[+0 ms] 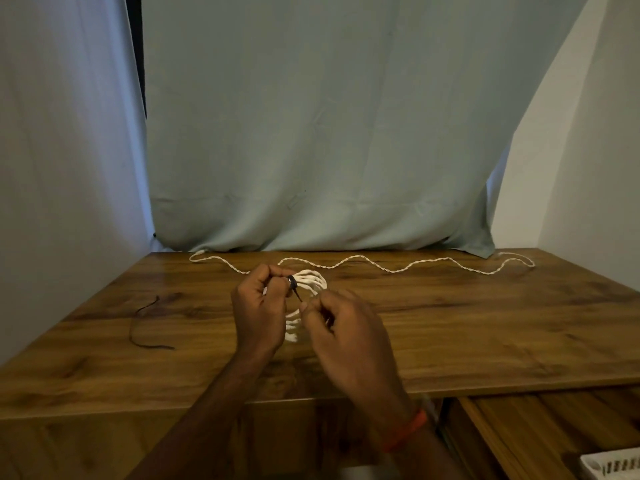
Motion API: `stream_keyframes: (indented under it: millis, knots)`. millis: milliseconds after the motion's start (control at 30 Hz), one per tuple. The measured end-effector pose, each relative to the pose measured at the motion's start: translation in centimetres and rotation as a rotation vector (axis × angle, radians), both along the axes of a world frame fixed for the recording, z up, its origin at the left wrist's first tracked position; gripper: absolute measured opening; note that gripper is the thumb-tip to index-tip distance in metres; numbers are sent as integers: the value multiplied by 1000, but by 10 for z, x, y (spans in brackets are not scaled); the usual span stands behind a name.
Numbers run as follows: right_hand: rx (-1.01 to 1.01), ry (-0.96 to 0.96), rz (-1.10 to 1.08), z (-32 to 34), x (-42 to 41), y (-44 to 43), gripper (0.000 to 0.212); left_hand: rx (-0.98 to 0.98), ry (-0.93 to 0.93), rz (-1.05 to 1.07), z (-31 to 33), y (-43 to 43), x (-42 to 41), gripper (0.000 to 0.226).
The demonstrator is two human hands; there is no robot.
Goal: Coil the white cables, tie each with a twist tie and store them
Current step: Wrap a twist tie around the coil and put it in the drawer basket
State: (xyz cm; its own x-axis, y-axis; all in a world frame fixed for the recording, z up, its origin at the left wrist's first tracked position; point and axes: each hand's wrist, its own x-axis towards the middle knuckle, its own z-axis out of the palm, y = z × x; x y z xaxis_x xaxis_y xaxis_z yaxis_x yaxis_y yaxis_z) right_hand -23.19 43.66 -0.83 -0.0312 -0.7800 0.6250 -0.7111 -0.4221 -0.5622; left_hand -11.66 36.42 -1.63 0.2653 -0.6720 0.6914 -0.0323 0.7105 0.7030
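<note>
Above a wooden table the left hand grips one coiled cable, the right hand pinches its twist tie mid-tying; the second cable lies uncoiled behind, storing apparently still ahead.

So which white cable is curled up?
The coil in the left hand, with a black tie round it. The other cable lies stretched out at the back of the table.

Dim, cool, even light; the side walls read brightest, the backdrop cloth muted grey-green. Faint pale sheen on the worktop toward its far edge; shadows soft, barely defined. Wide-angle bowing at frame edges; bottom strip blurred, overall detail soft.
</note>
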Motion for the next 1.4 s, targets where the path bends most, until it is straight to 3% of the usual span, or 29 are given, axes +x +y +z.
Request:
stream_keyframes:
  millis: [167,333,533,667,800,967,1200,1400]
  knots:
    - [34,-273,145,20,-13,9,20,-16,55,-41,-1,1,4,15]
    - [-234,-324,104,19,-14,6,2,-66,62,-81,0,4,7,12]
    - [-150,-785,315,20,-2,-1,8,-188,-52,-15,1,12,5,12]
    - [-75,-844,351,24,-2,-2,17,-215,-72,-6,1,14,9,12]
    - [-52,-755,241,28,-4,-3,39,-226,-64,0,1,15,9,10]
    - [-65,-530,302,28,-17,-6,13,-222,-34,8,-4,15,8,7]
    - [-243,1,194,26,-23,-5,9,-205,-50,0,-12,10,8,7]
    - [-311,148,69,24,-21,0,11,-175,-17,-28,-10,11,5,9]
